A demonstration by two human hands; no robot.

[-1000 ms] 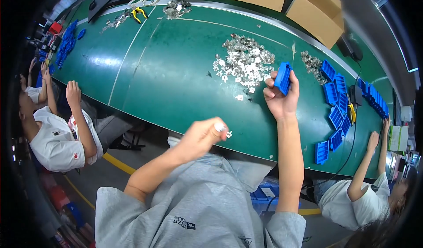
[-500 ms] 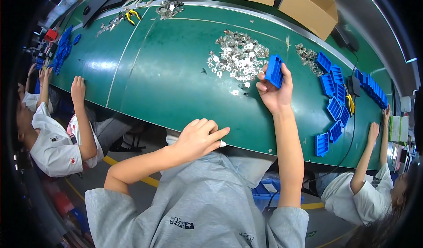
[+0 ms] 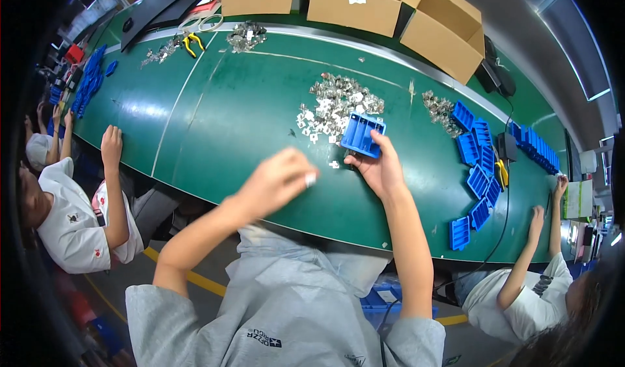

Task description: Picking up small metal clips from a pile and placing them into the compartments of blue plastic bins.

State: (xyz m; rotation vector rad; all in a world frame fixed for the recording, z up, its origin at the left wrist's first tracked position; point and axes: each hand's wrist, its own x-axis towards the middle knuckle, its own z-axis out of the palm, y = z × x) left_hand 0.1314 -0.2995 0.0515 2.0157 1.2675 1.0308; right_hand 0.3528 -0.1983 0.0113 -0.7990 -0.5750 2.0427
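My right hand [image 3: 381, 171] grips a blue plastic case [image 3: 359, 134] with long compartments, its open side up and tilted towards me. The thumb lies over its right edge, and the other fingers are mostly hidden beneath. Just behind the case spreads a pile of small metal pieces [image 3: 338, 97], several with white square faces. To the left, my left hand [image 3: 277, 178] hangs over the table's near edge, smeared by motion. A white cover shows on one of its fingers; whether it holds anything I cannot make out.
More blue cases [image 3: 478, 181] lie at the right beside a smaller metal heap [image 3: 441, 113], a black cable and yellow-handled pliers [image 3: 501, 173]. Cardboard boxes [image 3: 355, 9] stand along the back. Other pliers [image 3: 193, 44] lie far left. People sit on both sides, their arms on the green table [image 3: 221, 132].
My right hand has brought the blue case left and nearer, turning its compartments more towards me. My left hand has risen forward from the table's edge. The view has shifted slightly.
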